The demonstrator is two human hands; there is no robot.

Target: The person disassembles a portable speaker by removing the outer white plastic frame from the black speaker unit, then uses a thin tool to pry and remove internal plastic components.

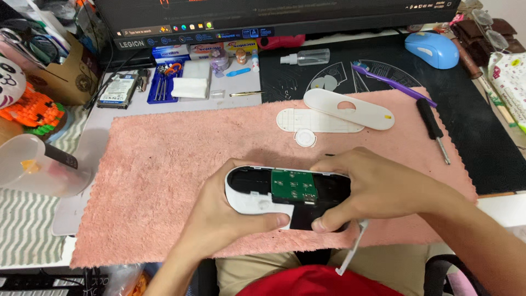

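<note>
Both my hands hold an opened white and black remote-like device shell (249,189) over a pink towel (164,164). A green circuit board (293,185) sits inside it. My left hand (224,219) grips the shell's left end, thumb across its white underside. My right hand (372,189) covers the right end, fingers curled around the black edge. Two white oval cover pieces (350,108) and a small white round disc (305,137) lie on the towel beyond.
A black screwdriver (433,129) and purple toothbrush (392,82) lie at right on a black mat. A blue mouse (433,48), a spray bottle (307,56), a hard drive (118,90), a tool set (161,82) and a clear plastic jug (33,164) surround the towel. A monitor (274,13) stands behind.
</note>
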